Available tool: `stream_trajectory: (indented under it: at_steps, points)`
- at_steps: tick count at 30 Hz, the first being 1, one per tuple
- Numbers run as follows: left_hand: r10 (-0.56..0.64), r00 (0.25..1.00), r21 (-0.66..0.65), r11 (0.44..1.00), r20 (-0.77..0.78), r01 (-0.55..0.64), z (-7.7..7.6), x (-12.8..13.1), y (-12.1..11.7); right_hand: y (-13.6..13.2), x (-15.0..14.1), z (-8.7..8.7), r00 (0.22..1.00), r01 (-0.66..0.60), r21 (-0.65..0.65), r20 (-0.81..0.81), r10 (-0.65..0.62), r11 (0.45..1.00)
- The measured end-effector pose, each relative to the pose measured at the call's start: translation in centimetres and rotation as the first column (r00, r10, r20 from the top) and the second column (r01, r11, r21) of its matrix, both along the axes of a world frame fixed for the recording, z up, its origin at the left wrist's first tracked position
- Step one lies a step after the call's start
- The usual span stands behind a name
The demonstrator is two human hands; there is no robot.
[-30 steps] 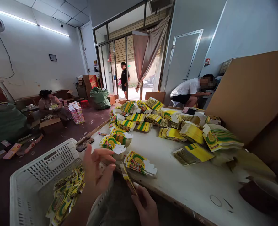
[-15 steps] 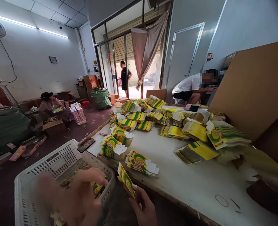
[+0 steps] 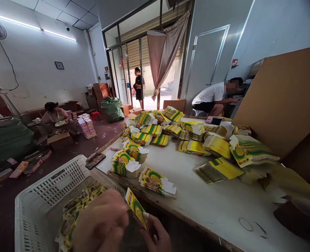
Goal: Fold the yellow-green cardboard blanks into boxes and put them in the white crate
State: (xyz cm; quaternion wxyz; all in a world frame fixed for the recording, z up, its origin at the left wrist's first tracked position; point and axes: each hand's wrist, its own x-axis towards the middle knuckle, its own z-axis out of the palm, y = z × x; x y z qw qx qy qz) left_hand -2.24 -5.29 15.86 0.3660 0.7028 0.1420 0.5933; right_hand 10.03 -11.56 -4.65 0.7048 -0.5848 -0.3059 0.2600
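The crate (image 3: 48, 182) stands left of the desk (image 3: 181, 182), cartons (image 3: 73, 218) heaped in it. On the desk, a phone (image 3: 95, 161) lies at the left edge — near the crate — and a small carton stack (image 3: 157, 182) lies near the front edge. Behind that stack, more bundles (image 3: 152, 130) crowd the far side; others lie to the right. A rubber band (image 3: 245, 224) lies at the front right. Beyond the desk — the doorway (image 3: 149, 77), with the sack (image 3: 112, 109) on the floor before it, to the left.
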Motion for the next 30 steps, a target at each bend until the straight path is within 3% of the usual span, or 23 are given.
stream_trajectory:
  at_steps: [1,2,5,7,8,10,11,13,15,19,21,23,25,26,28,30]
  points:
    - [-0.076,0.983,0.001,0.997,-0.167,0.077,-0.2,0.9,0.0,0.0,0.1,0.0,1.0,-0.007,0.006,0.028,0.007,1.0]
    - [-0.16,0.92,-0.031,0.987,-0.357,0.16,-0.5,1.7,0.0,-0.1,0.4,0.0,0.997,-0.013,0.012,0.073,0.012,1.0]
    - [-0.35,0.521,-0.222,0.93,-0.779,0.293,-2.8,3.6,0.8,-0.3,1.3,0.1,0.942,-0.071,0.007,0.328,0.065,0.997]
    - [-0.354,0.257,-0.264,0.908,-0.899,0.327,-5.2,3.7,1.9,-0.4,1.8,0.2,0.834,-0.138,-0.019,0.538,0.127,0.99]
    - [-0.314,0.167,-0.251,0.915,-0.935,0.317,-6.4,3.5,2.5,-0.4,1.9,0.3,0.77,-0.161,-0.024,0.622,0.141,0.987]
    - [-0.242,0.038,-0.223,0.937,-0.97,0.268,-8.3,2.5,3.6,-0.4,1.6,0.6,0.67,-0.168,-0.005,0.733,0.118,0.986]
    - [-0.227,0.009,-0.219,0.946,-0.974,0.24,-9.0,2.0,4.1,-0.3,1.2,0.7,0.642,-0.158,0.013,0.761,0.093,0.987]
    - [-0.253,0.013,-0.245,0.947,-0.967,0.206,-9.9,0.8,4.6,-0.2,0.4,1.0,0.607,-0.151,0.05,0.793,0.053,0.987]
    - [-0.301,0.071,-0.282,0.938,-0.951,0.199,-10.2,0.0,4.7,-0.1,-0.3,1.1,0.592,-0.151,0.081,0.806,0.025,0.985]
    - [-0.336,0.18,-0.311,0.938,-0.925,0.152,-10.9,-0.6,4.3,-0.1,-0.6,0.8,0.633,-0.119,0.113,0.774,-0.013,0.986]
    - [-0.332,0.253,-0.314,0.943,-0.909,0.108,-11.2,-0.5,4.1,-0.4,-0.3,0.6,0.702,-0.1,0.086,0.713,0.008,0.991]
    - [-0.312,0.338,-0.309,0.949,-0.888,0.064,-11.5,-0.4,4.0,-0.5,-0.1,0.2,0.84,-0.003,0.076,0.541,-0.039,0.997]
    - [-0.276,0.41,-0.284,0.958,-0.87,0.042,-11.7,-0.3,3.7,-0.5,-0.1,-0.2,0.966,0.079,0.048,0.245,-0.089,0.996]
    - [-0.262,0.43,-0.271,0.962,-0.864,0.042,-11.8,-0.1,3.5,-0.5,-0.2,-0.5,0.995,0.063,0.026,0.082,-0.065,0.998]
    - [-0.266,0.441,-0.271,0.961,-0.857,0.053,-12.2,0.3,2.8,-0.3,-0.4,-1.1,0.98,-0.043,-0.01,-0.196,0.04,0.999]
    - [-0.307,0.431,-0.306,0.949,-0.848,0.073,-12.6,0.8,2.0,0.0,-0.5,-1.6,0.919,-0.148,-0.061,-0.376,0.115,0.987]
